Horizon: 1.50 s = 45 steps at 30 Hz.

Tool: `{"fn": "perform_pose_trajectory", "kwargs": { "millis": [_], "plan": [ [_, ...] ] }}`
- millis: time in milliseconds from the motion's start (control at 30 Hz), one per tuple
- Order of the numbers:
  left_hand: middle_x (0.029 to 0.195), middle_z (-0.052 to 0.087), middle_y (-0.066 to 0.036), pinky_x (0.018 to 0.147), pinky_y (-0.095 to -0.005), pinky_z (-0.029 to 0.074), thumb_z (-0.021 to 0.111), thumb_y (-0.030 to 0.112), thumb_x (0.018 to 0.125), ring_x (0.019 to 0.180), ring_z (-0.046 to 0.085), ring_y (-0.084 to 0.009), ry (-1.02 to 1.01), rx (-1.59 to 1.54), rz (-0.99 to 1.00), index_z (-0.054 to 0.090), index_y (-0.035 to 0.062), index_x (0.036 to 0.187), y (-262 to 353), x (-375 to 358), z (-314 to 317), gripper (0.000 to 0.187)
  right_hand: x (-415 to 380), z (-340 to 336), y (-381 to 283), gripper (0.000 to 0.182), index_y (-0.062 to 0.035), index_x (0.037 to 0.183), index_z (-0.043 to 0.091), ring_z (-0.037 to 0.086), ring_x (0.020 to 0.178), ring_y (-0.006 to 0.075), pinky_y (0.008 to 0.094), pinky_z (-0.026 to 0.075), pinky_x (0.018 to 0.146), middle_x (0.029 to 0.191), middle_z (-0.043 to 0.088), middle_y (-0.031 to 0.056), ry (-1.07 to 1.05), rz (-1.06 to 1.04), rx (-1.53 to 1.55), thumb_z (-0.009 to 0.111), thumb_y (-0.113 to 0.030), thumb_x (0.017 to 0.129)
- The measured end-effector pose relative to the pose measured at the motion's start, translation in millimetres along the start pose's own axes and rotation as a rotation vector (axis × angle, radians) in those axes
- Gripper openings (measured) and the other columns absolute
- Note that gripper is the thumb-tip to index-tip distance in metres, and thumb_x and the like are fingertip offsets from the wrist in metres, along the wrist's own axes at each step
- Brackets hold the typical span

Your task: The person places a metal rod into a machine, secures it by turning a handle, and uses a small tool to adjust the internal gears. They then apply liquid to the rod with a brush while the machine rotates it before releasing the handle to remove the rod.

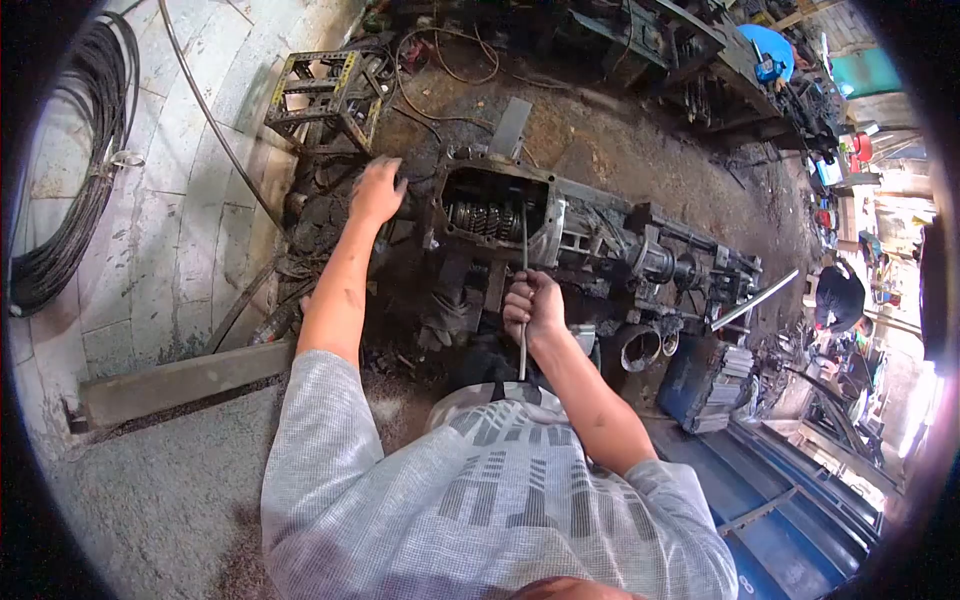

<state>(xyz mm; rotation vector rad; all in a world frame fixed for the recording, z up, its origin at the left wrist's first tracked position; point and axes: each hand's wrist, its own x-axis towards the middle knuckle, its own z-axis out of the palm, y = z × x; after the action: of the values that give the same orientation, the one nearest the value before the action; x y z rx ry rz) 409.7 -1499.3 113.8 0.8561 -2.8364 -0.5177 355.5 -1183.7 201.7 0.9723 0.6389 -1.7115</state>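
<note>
My right hand is closed round a thin metal rod. The rod's far end reaches into the open top of a dirty gearbox housing, and its near end points back toward my body. Inside the housing, metal gears on a shaft are visible. My left hand is held out to the left of the housing with nothing in it, thumb and fingers apart. Dark clutter lies beneath that hand, and I cannot make out whether it touches anything.
A yellow-and-black metal stand is at the upper left. Coiled black cable hangs by the pale wall. A long shaft assembly extends right from the housing. Blue metal panels lie lower right. Another person bends over at far right.
</note>
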Motion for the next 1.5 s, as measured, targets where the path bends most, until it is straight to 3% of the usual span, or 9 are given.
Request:
{"fn": "perform_pose_trajectory", "kwargs": {
  "millis": [133,233,333,433,633,1033,1200,1333,1500],
  "plan": [
    [0.128,0.053,-0.016,0.103,-0.0430,0.037,0.062,0.026,0.084,0.123,0.046,-0.0320,0.039,-0.028,-0.010,0.055,0.0042,0.122,1.2,-17.4,4.9,0.044,-9.3,-6.2,-24.9,0.017,-0.0119,0.083,0.045,0.021,0.039,0.0066,0.0211,0.016,0.033,0.053,0.027,-0.0063,-0.071,0.125,-0.023,0.043,-0.024,0.095],
    [0.128,0.053,-0.015,0.103,-0.0440,0.035,0.064,0.029,0.083,0.123,0.046,-0.0319,0.119,-0.036,0.086,0.055,0.0044,0.122,2.2,-8.1,-3.4,0.046,-36.2,-25.1,-51.6,0.017,-0.0093,0.095,0.053,0.034,0.043,0.0101,0.0240,0.029,0.039,0.060,0.041,-0.0017,0.018,-0.108,-0.741,0.044,-0.024,0.096],
    [0.125,0.055,-0.013,0.103,-0.0450,0.031,0.063,0.028,0.084,0.122,0.046,-0.0310,0.233,-0.066,0.158,0.057,0.0064,0.119,4.9,-9.3,-10.7,0.042,-52.5,-45.7,-92.4,0.031,-0.0032,0.117,0.056,0.064,0.076,0.0324,0.0396,0.049,0.067,0.084,0.064,0.0216,0.168,-0.786,-1.888,0.052,-0.022,0.092],
    [0.123,0.056,-0.012,0.103,-0.0451,0.032,0.062,0.026,0.085,0.123,0.046,-0.0309,0.271,-0.082,0.135,0.058,0.0074,0.119,2.4,-11.3,-10.4,0.039,-92.2,-8.6,-112.0,0.022,-0.0071,0.104,0.061,0.064,0.076,0.0379,0.0476,0.050,0.066,0.082,0.064,0.0196,0.466,-0.983,-2.476,0.054,-0.017,0.086],
    [0.122,0.056,-0.010,0.103,-0.0449,0.032,0.062,0.024,0.086,0.123,0.045,-0.0297,0.285,-0.031,0.182,0.058,0.0088,0.119,1.5,-10.5,-4.6,0.036,-104.7,60.4,-101.7,0.010,-0.0096,0.085,0.065,0.066,0.073,0.0324,0.0441,0.052,0.060,0.074,0.065,0.0140,0.373,-1.040,-2.891,0.059,-0.014,0.078],
    [0.126,0.053,-0.011,0.104,-0.0465,0.034,0.061,0.023,0.089,0.126,0.042,-0.0315,0.235,-0.068,0.127,0.056,0.0089,0.121,4.9,-24.7,-23.8,0.036,-62.7,101.3,-76.5,0.005,-0.0106,0.069,0.070,0.069,0.070,0.0268,0.0370,0.054,0.057,0.072,0.068,0.0105,0.259,-0.977,-3.132,0.066,-0.010,0.070],
    [0.127,0.052,-0.012,0.105,-0.0466,0.034,0.061,0.024,0.088,0.126,0.042,-0.0319,0.219,-0.071,0.111,0.055,0.0089,0.123,-0.8,-23.9,-17.3,0.038,-47.1,96.6,-74.2,0.005,-0.0082,0.068,0.070,0.068,0.066,0.0290,0.0382,0.053,0.053,0.069,0.067,0.0109,0.136,-1.258,-3.011,0.065,-0.008,0.068],
    [0.126,0.053,-0.014,0.104,-0.0468,0.035,0.063,0.025,0.085,0.126,0.042,-0.0327,0.209,-0.104,0.113,0.055,0.0066,0.122,0.9,-19.3,-3.2,0.041,-52.8,95.6,-72.8,0.006,-0.0078,0.068,0.069,0.067,0.065,0.0314,0.0401,0.053,0.053,0.068,0.066,0.0131,0.370,-1.260,-2.816,0.063,-0.007,0.068],
    [0.122,0.054,-0.017,0.100,-0.0463,0.040,0.065,0.024,0.080,0.122,0.046,-0.0358,0.256,-0.185,0.110,0.055,0.0025,0.119,9.0,-26.8,-2.0,0.046,-44.0,110.5,-100.4,0.004,-0.0075,0.065,0.067,0.067,0.065,0.0294,0.0396,0.052,0.054,0.069,0.066,0.0131,0.224,-1.295,-2.876,0.064,-0.007,0.066]
  ]
}}
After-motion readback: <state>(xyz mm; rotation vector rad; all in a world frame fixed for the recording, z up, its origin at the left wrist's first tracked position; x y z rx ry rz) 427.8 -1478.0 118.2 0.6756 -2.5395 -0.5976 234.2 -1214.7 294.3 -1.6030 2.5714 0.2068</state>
